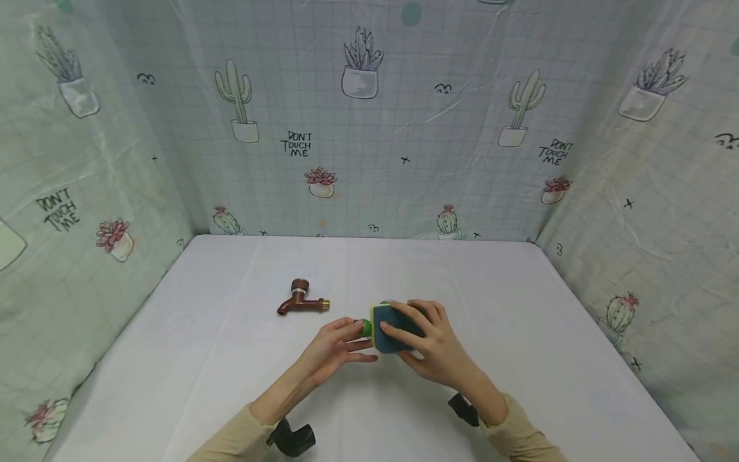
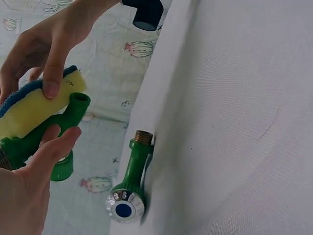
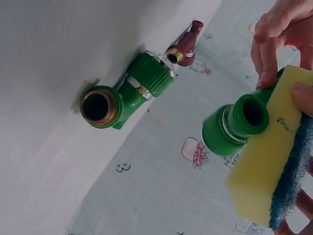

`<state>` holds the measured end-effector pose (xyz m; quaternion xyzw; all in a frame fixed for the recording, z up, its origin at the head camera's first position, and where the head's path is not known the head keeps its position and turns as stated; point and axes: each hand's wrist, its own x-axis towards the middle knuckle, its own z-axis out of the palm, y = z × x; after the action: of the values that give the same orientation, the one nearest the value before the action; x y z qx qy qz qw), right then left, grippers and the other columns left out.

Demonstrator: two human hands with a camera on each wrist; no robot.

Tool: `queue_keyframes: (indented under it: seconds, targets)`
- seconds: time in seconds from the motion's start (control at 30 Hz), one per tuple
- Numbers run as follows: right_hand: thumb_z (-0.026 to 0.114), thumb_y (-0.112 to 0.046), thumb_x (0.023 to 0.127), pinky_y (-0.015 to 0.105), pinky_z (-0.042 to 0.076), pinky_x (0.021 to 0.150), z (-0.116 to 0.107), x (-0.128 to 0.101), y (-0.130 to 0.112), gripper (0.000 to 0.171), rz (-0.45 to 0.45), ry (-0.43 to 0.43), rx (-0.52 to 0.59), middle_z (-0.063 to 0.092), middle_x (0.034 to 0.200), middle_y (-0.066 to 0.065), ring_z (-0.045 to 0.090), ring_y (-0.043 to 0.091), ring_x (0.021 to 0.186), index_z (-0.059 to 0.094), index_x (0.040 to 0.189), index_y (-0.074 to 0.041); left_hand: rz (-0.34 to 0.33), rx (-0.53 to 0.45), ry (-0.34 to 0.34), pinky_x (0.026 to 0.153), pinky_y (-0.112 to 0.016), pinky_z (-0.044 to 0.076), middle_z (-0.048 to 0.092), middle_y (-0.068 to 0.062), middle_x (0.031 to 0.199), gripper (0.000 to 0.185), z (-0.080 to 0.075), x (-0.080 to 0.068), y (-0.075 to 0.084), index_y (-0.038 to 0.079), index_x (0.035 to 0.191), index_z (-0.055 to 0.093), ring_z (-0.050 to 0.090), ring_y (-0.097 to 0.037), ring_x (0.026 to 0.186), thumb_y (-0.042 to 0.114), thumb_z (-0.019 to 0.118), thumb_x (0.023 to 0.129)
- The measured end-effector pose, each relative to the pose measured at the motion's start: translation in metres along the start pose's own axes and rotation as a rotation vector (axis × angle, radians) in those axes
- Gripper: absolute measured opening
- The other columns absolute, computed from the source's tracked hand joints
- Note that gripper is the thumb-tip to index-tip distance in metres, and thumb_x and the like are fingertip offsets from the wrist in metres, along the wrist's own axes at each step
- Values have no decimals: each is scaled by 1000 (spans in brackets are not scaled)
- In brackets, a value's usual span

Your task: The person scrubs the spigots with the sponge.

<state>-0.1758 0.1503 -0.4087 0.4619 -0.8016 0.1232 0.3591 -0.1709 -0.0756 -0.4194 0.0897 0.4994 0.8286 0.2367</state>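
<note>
My left hand (image 1: pixel 335 353) pinches a green faucet (image 2: pixel 73 115) between thumb and fingers, its spout end pointing up in the left wrist view. My right hand (image 1: pixel 433 343) grips a sponge (image 2: pixel 44 107) with a yellow foam side and a dark blue scouring side (image 1: pixel 398 327). The yellow side lies against the body of the held faucet, seen too in the right wrist view, where the sponge (image 3: pixel 269 152) covers part of it. A second green faucet (image 3: pixel 127 98) with a ribbed knob and brass threaded end rests on the table, mostly hidden behind the sponge in the head view.
A red-brown faucet (image 1: pixel 303 305) with a brass end lies on the white table (image 1: pixel 231 359), left of the hands. Patterned cloth (image 1: pixel 369 128) hangs along the table's back and both sides. Black camera mounts (image 1: pixel 293 439) sit at both wrists.
</note>
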Motion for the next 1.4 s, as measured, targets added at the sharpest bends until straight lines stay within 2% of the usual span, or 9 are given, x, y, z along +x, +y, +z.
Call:
queue_keyframes:
  seconds: [0.07, 0.37, 0.57, 0.7, 0.9, 1.07, 1.27, 1.4]
  targets:
    - [81, -25, 57, 46, 33, 88, -1, -1, 1, 68, -6, -2, -25, 46, 128, 13, 41, 31, 110, 56, 121, -25, -6, 2, 8, 85, -55, 46, 63, -3, 94, 16, 0, 0, 0, 14, 81, 54, 63, -22, 94, 13, 43, 94]
    - [83, -24, 55, 47, 33, 87, -5, -6, 4, 68, -15, -17, -69, 48, 127, 12, 42, 31, 109, 57, 119, -24, 0, 34, 60, 82, -55, 47, 62, -4, 97, 10, 2, 0, 1, 12, 82, 51, 62, -29, 99, 15, 50, 91]
    - [83, -24, 55, 48, 34, 85, -7, -14, 10, 66, -7, -33, -110, 49, 125, 12, 42, 31, 108, 59, 116, -25, 28, 62, 78, 82, -54, 48, 55, -7, 106, 7, -1, -1, 3, 11, 84, 50, 57, -36, 105, 14, 51, 90]
    - [83, -23, 55, 48, 34, 85, -7, -21, 11, 65, 15, -48, -118, 50, 125, 12, 43, 31, 107, 60, 116, -25, 52, 68, 74, 83, -54, 48, 52, -8, 110, 6, -3, -2, 4, 12, 84, 49, 59, -34, 102, 12, 50, 91]
    - [82, -24, 56, 48, 34, 85, -8, -24, 11, 65, 40, -65, -131, 49, 126, 12, 43, 31, 108, 59, 117, -25, 62, 60, 72, 84, -53, 47, 53, -7, 106, 7, -2, -3, 4, 11, 86, 52, 63, -27, 98, 9, 48, 91]
    - [80, -25, 59, 47, 33, 84, -6, -25, 11, 63, 67, -53, -70, 48, 127, 12, 42, 31, 108, 58, 118, -24, 73, 87, 70, 83, -53, 48, 55, -6, 104, 4, -1, -2, 5, 11, 93, 53, 62, -28, 99, 10, 50, 90]
    - [76, -28, 66, 45, 31, 86, -3, -23, 9, 58, 112, -56, 29, 45, 129, 11, 39, 29, 110, 56, 120, -24, 83, 121, 58, 82, -54, 48, 58, -6, 103, 14, -3, -2, 6, 6, 102, 52, 59, -33, 104, 12, 52, 89]
    - [75, -29, 68, 44, 31, 88, -3, -17, 8, 56, 83, -55, 65, 45, 129, 11, 38, 28, 111, 56, 121, -24, 84, 135, 38, 82, -54, 48, 62, -5, 103, 26, -4, 0, 5, 1, 112, 51, 60, -30, 102, 13, 52, 90]
